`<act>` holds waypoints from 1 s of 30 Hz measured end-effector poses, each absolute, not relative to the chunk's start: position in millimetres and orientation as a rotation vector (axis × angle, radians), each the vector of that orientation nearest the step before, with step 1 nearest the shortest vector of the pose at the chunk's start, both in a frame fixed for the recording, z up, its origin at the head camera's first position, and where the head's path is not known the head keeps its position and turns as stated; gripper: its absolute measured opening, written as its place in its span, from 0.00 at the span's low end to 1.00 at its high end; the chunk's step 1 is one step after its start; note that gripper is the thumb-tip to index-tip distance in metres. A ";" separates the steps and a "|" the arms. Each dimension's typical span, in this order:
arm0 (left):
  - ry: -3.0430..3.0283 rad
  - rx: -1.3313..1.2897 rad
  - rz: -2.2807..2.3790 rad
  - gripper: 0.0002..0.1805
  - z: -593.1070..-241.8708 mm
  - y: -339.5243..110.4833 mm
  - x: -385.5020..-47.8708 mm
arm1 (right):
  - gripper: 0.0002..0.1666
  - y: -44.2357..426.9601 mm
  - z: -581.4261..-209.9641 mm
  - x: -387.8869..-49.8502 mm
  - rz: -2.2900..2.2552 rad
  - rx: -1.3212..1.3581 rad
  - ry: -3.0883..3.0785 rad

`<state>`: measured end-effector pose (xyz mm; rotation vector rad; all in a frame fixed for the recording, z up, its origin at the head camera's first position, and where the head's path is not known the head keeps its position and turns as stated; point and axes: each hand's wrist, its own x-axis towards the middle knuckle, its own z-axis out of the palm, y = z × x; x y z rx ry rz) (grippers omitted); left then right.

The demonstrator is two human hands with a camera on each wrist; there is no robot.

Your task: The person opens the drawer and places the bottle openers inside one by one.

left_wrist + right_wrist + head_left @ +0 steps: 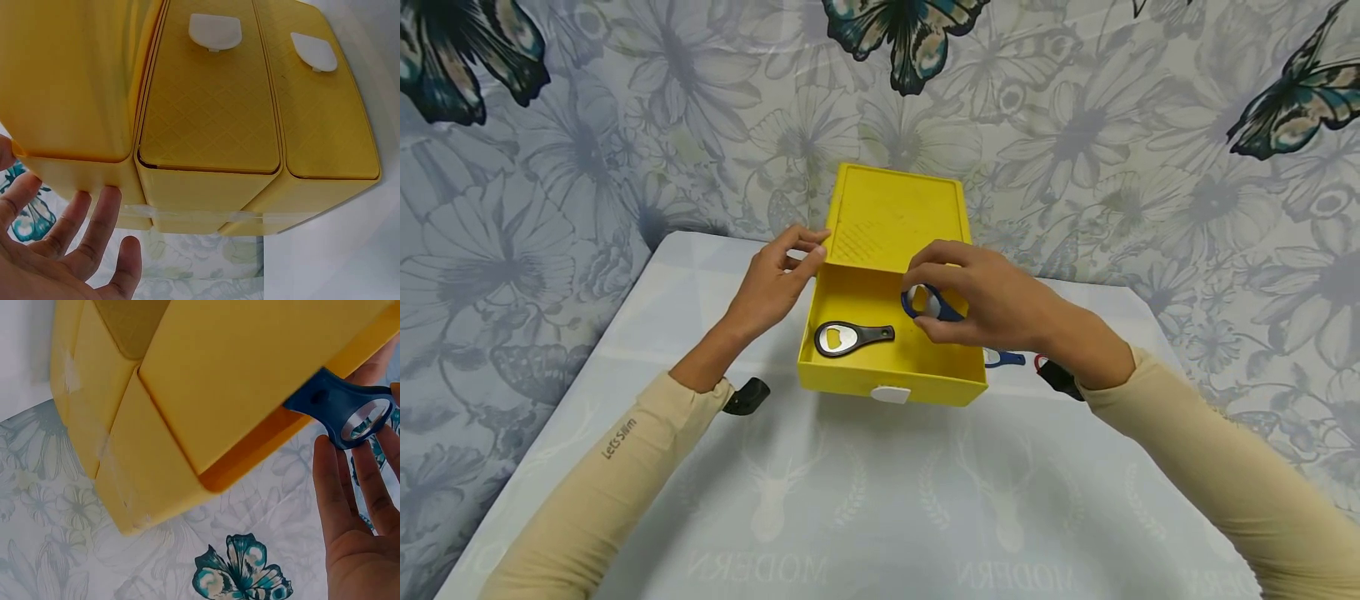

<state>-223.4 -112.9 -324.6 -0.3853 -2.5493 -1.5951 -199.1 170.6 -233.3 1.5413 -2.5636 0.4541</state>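
A yellow drawer unit (898, 208) stands on the table with its top drawer (925, 354) pulled out. Inside the drawer lies a bottle opener with a black rim (853, 337). Over the drawer's right part, my right hand (992, 292) pinches a blue bottle opener (347, 406) by its ring end, the handle tip reaching over the drawer wall in the right wrist view. My left hand (775, 279) touches the unit's upper left side, its fingers (103, 215) mostly straight and spread in the left wrist view.
Another blue bottle opener (1003, 358) lies on the table to the unit's right, partly hidden by the drawer. Beside it a red-edged item (1040, 362) shows behind the right wrist. Two shut drawers (209, 94) with white tabs sit below the pulled-out one. A floral cloth backdrop (1075, 167) stands behind.
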 end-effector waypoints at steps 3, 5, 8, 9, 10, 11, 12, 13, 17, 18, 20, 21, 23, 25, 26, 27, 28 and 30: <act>-2.546 -0.395 -1.604 0.21 -325.2 -113.2 -223.5 | 0.16 167.1 -238.3 -199.6 0.446 1.558 -2.556; -2.539 -0.405 -1.614 0.21 -325.6 -113.4 -224.1 | 0.16 165.9 -241.5 -200.1 0.436 1.569 -2.553; -2.525 -0.420 -1.629 0.21 -326.4 -113.7 -224.5 | 0.16 165.4 -245.7 -201.0 0.410 1.586 -2.547; -2.521 -0.425 -1.632 0.20 -326.5 -113.8 -224.7 | 0.16 165.4 -246.8 -201.3 0.397 1.590 -2.544; -2.520 -0.426 -1.631 0.20 -326.6 -113.9 -224.7 | 0.16 165.3 -247.6 -201.6 0.389 1.595 -2.541; -2.519 -0.428 -1.632 0.20 -326.6 -113.9 -224.7 | 0.16 165.4 -248.5 -201.8 0.373 1.598 -2.537; -2.519 -0.428 -1.631 0.20 -326.5 -113.9 -224.6 | 0.16 165.4 -249.3 -202.0 0.361 1.601 -2.535; -2.519 -0.427 -1.631 0.20 -326.5 -113.9 -224.7 | 0.16 165.4 -250.0 -202.2 0.348 1.606 -2.533; -2.522 -0.423 -1.626 0.20 -326.6 -113.7 -225.0 | 0.16 166.6 -253.8 -202.7 0.309 1.615 -2.520; -2.522 -0.423 -1.624 0.20 -326.7 -113.6 -225.1 | 0.17 167.0 -254.8 -202.8 0.305 1.617 -2.518; -2.522 -0.425 -1.619 0.20 -326.0 -113.4 -225.0 | 0.16 167.9 -256.5 -202.9 0.298 1.614 -2.514; -2.522 -0.426 -1.618 0.20 -326.0 -113.4 -225.1 | 0.16 168.2 -257.1 -202.9 0.295 1.611 -2.515; -2.522 -0.427 -1.615 0.20 -326.0 -113.6 -225.0 | 0.16 168.6 -258.0 -203.0 0.292 1.608 -2.521; -2.524 -0.424 -1.615 0.20 -325.9 -113.6 -224.7 | 0.16 168.6 -258.8 -202.9 0.287 1.596 -2.537; -2.524 -0.423 -1.616 0.20 -325.9 -113.7 -224.7 | 0.17 168.7 -259.5 -203.1 0.282 1.584 -2.549; -2.525 -0.421 -1.616 0.20 -326.5 -113.9 -224.9 | 0.17 168.7 -260.0 -202.9 0.273 1.571 -2.555; -2.527 -0.419 -1.615 0.20 -326.4 -113.8 -224.8 | 0.17 168.6 -260.7 -202.9 0.268 1.557 -2.557; -2.531 -0.417 -1.613 0.20 -326.4 -113.8 -224.6 | 0.17 168.4 -261.9 -202.7 0.250 1.517 -2.548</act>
